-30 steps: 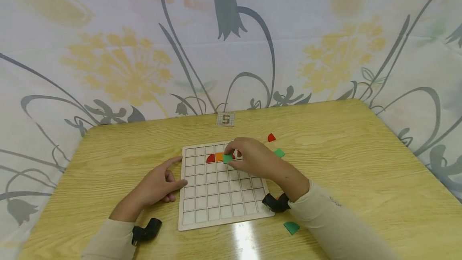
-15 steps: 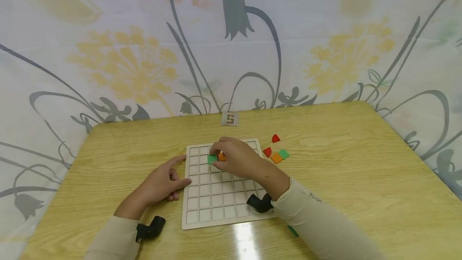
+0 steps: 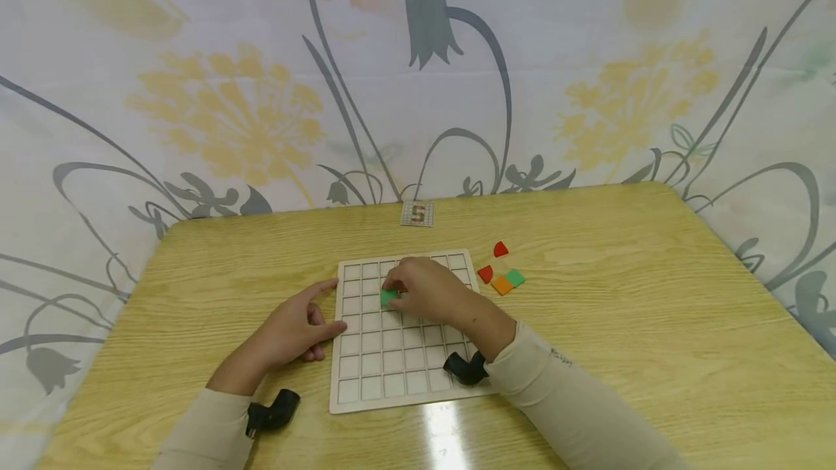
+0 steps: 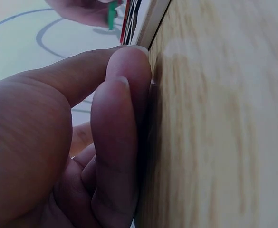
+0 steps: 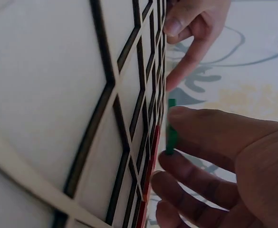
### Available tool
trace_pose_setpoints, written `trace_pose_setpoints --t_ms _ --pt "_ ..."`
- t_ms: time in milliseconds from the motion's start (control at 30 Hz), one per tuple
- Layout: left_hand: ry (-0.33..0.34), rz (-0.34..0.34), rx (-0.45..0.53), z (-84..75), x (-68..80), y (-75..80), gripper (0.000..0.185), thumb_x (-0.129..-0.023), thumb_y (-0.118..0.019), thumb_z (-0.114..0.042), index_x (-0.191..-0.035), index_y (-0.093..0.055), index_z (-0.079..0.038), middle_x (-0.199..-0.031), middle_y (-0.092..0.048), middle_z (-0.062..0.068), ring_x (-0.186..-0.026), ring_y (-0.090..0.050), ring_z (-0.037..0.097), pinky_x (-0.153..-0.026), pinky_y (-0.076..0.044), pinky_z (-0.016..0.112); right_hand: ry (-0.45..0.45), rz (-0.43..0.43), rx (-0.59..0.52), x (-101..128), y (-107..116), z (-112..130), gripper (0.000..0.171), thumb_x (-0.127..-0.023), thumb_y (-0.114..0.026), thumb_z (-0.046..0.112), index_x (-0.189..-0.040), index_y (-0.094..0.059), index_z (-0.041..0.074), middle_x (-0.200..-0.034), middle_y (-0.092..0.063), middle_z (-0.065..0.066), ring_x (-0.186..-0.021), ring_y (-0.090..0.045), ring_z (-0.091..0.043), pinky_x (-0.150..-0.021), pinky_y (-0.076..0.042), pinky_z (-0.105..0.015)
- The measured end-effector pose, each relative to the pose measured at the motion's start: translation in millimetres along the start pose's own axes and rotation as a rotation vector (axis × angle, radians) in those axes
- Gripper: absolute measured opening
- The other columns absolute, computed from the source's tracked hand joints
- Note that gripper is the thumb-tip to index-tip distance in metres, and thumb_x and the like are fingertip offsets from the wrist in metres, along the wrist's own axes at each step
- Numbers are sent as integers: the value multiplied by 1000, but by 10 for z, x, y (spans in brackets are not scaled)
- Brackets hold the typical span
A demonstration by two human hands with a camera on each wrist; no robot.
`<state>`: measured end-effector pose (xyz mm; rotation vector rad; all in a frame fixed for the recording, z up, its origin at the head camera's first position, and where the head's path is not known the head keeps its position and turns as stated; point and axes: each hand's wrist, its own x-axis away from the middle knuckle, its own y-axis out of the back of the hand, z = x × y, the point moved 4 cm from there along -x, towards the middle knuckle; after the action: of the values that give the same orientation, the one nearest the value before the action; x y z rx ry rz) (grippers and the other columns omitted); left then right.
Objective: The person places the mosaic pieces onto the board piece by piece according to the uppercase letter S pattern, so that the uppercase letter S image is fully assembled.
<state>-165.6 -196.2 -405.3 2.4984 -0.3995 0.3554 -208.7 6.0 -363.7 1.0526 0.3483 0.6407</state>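
A white board with a square grid (image 3: 372, 365) lies on the wooden table. My right hand (image 3: 427, 292) is over its upper part, pinching a flat green square tile (image 3: 388, 298) between thumb and fingers. In the right wrist view the green tile (image 5: 171, 130) stands edge-on, close above the grid. Red pieces (image 5: 153, 154) sit in the board below it; in the head view my hand covers them. My left hand (image 3: 290, 328) rests at the board's left edge, index fingertip and thumb at the rim, other fingers bent under. The left wrist view shows those fingers (image 4: 114, 109) against the table.
Right of the board lie two red quarter-round pieces (image 3: 501, 249), an orange square tile (image 3: 502, 285) and another green square tile (image 3: 515, 278). A small card with an S pattern (image 3: 416, 214) lies at the back, before a flower-patterned cloth (image 3: 366, 93). Black wrist cameras (image 3: 273, 414) hang below both wrists.
My right hand has carried the green tile leftward over the board, then slightly towards me. My left hand has stayed at the board's edge. The head view has shifted a little.
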Motion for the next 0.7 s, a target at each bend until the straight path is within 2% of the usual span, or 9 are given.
trace_pose_setpoints --t_ms 533,700 --pt "-42 22 -16 -18 6 -2 79 -80 -71 -32 -145 -27 -25 -70 -56 10 -48 -58 21 -47 -52 33 10 31 -5 2 -54 -46 16 -82 -70 22 -97 -70 16 -90 -66 6 -84 -57 -9 -75 -48 -22" --pt "-30 19 -16 -11 0 -6 79 -79 -72 -33 -144 -27 -27 -70 -57 10 -48 -58 21 -47 -52 33 23 18 -19 2 -66 -54 16 -83 -70 21 -98 -71 16 -91 -64 5 -84 -55 -9 -74 -47 -22"
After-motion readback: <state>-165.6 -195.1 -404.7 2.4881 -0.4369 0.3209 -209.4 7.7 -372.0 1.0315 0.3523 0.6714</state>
